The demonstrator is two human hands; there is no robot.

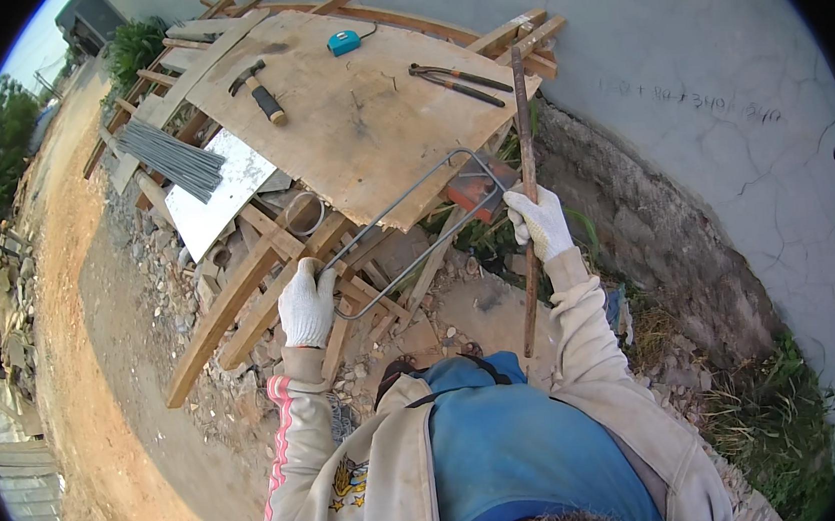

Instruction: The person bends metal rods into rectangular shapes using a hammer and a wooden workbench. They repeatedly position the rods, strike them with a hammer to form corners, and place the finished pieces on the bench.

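A grey metal rod bent into a long rectangular loop [427, 256] slants in front of me, partly over the plywood's near edge. My left hand [307, 304], in a white knit glove, is closed on its near left end. My right hand [540, 221], gloved alike, is wrapped round a long brown, rusty-looking bar [525, 130] held nearly upright. The loop's far right corner comes close to the right hand; whether they touch I cannot tell. Behind that corner shows a reddish-orange piece [472, 191], its kind unclear.
On the plywood sheet [320, 79] lie a claw hammer [261, 95], a teal tape measure [344, 42] and long-handled pincers [462, 82]. A bundle of grey rods [170, 160] rests on a white board [220, 194]. Timber beams [232, 318] jut toward me; a cracked wall [690, 63] stands right.
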